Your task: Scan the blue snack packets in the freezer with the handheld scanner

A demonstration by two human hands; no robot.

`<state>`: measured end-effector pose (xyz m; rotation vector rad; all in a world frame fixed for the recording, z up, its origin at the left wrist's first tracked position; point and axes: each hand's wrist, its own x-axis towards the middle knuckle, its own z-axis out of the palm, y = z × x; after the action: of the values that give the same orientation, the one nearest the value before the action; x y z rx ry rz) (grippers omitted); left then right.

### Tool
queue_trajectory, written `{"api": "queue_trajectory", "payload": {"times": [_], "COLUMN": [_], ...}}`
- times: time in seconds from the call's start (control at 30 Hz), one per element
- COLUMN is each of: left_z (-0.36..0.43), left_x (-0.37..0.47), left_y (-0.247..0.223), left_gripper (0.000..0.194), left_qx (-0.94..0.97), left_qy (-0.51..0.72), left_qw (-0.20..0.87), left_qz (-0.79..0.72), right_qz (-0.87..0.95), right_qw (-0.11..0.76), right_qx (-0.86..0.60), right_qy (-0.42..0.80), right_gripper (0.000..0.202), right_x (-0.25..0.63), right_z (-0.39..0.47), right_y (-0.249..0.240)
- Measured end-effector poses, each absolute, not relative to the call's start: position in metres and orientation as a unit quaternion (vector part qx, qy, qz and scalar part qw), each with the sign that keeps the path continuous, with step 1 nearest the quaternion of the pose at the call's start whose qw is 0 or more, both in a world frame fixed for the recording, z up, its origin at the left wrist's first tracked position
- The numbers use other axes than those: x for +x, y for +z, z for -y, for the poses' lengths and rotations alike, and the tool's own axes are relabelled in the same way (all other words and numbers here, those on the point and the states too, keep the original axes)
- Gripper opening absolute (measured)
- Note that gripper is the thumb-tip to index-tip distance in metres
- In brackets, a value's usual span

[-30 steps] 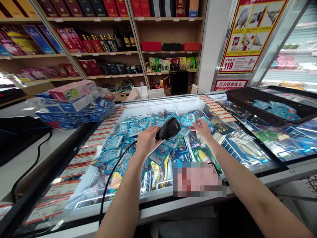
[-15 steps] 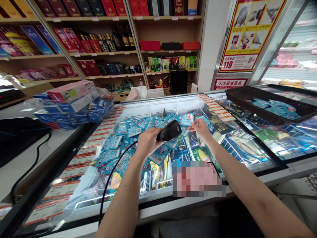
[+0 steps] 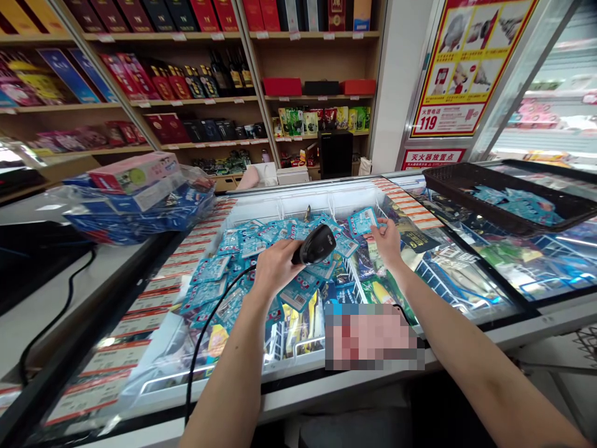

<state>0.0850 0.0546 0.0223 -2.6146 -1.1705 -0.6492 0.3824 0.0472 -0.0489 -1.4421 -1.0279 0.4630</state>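
Note:
My left hand (image 3: 276, 266) is wrapped round the handle of a black barcode scanner (image 3: 318, 244), whose head points to the right. A black cable (image 3: 205, 336) runs from it down past my left forearm. Farther right, my right hand (image 3: 387, 239) pinches the edge of a small blue packet (image 3: 362, 221). Many similar blue packets (image 3: 254, 246) lie spread over the freezer's glass top, left of and behind the scanner. Another blue packet (image 3: 346, 244) lies between the scanner and my right hand.
A dark brown basket (image 3: 448, 177) with several blue packets stands on the right. At left sits a plastic-wrapped bundle with a pink box (image 3: 135, 172) on it. A blurred-out phone-like object (image 3: 373, 336) lies near the front edge. Stocked shelves (image 3: 186, 99) line the back wall.
My right hand has moved slightly right and away from the scanner with the blue packet. The scanner in my left hand has shifted a little to the left.

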Motion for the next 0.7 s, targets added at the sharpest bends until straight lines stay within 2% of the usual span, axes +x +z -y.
{"api": "queue_trajectory", "payload": {"times": [0.23, 0.5, 0.7], "left_z": [-0.056, -0.059, -0.06], "left_x": [0.082, 0.078, 0.078], "left_y": [0.022, 0.02, 0.02], "left_gripper": [0.032, 0.031, 0.031], "left_qx": [-0.881, -0.874, -0.879], "left_qy": [-0.214, -0.215, -0.21], "left_qw": [0.121, 0.132, 0.131], "left_qz": [0.405, 0.414, 0.408], "right_qz": [0.451, 0.496, 0.584], "right_qw": [0.511, 0.428, 0.317], "right_qx": [-0.731, -0.753, -0.738], "right_qy": [0.03, -0.055, -0.117], "right_gripper": [0.04, 0.045, 0.046], "right_x": [0.407, 0.412, 0.409], "right_z": [-0.044, -0.042, -0.036], "right_y": [-0.051, -0.049, -0.044]}}
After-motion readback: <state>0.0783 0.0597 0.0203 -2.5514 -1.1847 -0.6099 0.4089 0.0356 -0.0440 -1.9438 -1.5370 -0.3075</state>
